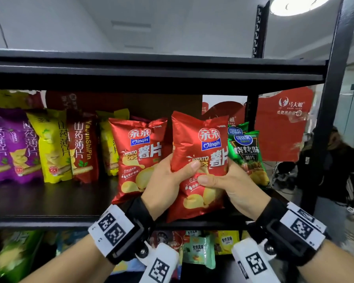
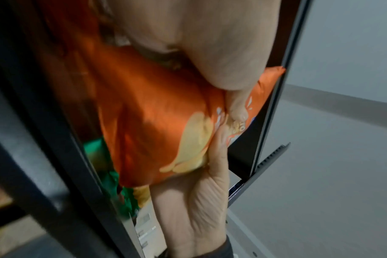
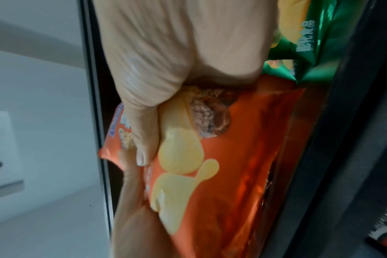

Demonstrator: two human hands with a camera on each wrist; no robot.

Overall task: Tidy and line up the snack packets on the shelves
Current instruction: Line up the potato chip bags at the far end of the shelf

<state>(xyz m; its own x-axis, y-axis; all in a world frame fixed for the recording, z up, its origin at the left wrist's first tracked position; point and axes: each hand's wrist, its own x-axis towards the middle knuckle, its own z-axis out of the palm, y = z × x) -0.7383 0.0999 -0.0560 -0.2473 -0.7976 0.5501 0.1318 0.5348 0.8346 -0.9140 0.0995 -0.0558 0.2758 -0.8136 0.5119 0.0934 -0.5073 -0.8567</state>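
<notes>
A red Qinqin potato chips bag (image 1: 200,148) stands at the front edge of the middle shelf (image 1: 49,218). My left hand (image 1: 168,176) grips its left side with the thumb across the front. My right hand (image 1: 227,182) grips its right side, thumb pressed on the front too. The same red bag (image 2: 157,122) fills the left wrist view under my left hand (image 2: 205,52), and the red bag (image 3: 210,174) shows under my right hand (image 3: 166,61). A second red chips bag (image 1: 135,152) stands just left of it. Green chips bags (image 1: 247,152) stand right behind my right hand.
Purple (image 1: 8,144), yellow (image 1: 51,148) and red yam-chip packets (image 1: 83,148) line the shelf's left part. A black upright post (image 1: 331,99) bounds the rack on the right. More packets (image 1: 198,250) lie on the shelf below. A person in dark clothes (image 1: 339,166) stands beyond the rack.
</notes>
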